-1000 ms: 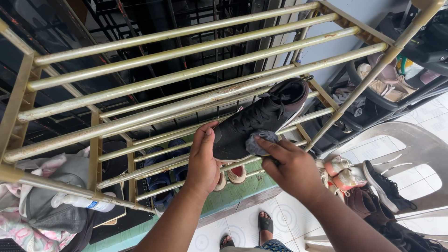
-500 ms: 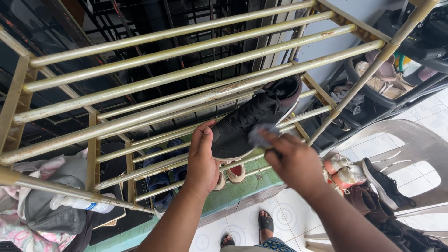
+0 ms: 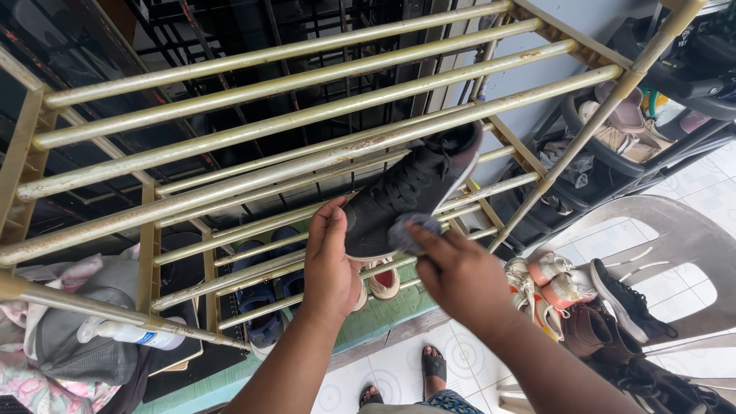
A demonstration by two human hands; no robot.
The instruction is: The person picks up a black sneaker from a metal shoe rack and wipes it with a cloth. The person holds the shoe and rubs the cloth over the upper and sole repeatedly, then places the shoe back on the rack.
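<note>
A black lace-up sneaker (image 3: 410, 192) lies on the second tier of a gold metal shoe rack (image 3: 307, 115), heel toward the upper right. My left hand (image 3: 330, 264) holds the sneaker's toe end from the left. My right hand (image 3: 456, 268) presses a small grey cloth (image 3: 406, 230) against the sneaker's side near the toe. Both forearms rise from the bottom of the view.
Blue sandals (image 3: 268, 307) and light shoes (image 3: 379, 280) sit on lower tiers. A pile of shoes (image 3: 583, 295) lies on the tiled floor at right beside a white plastic chair (image 3: 682, 238). A grey bag (image 3: 77, 337) and white bottle (image 3: 130, 332) rest at lower left.
My right hand with the cloth has slid left along the sneaker toward the toe. My left hand keeps its hold.
</note>
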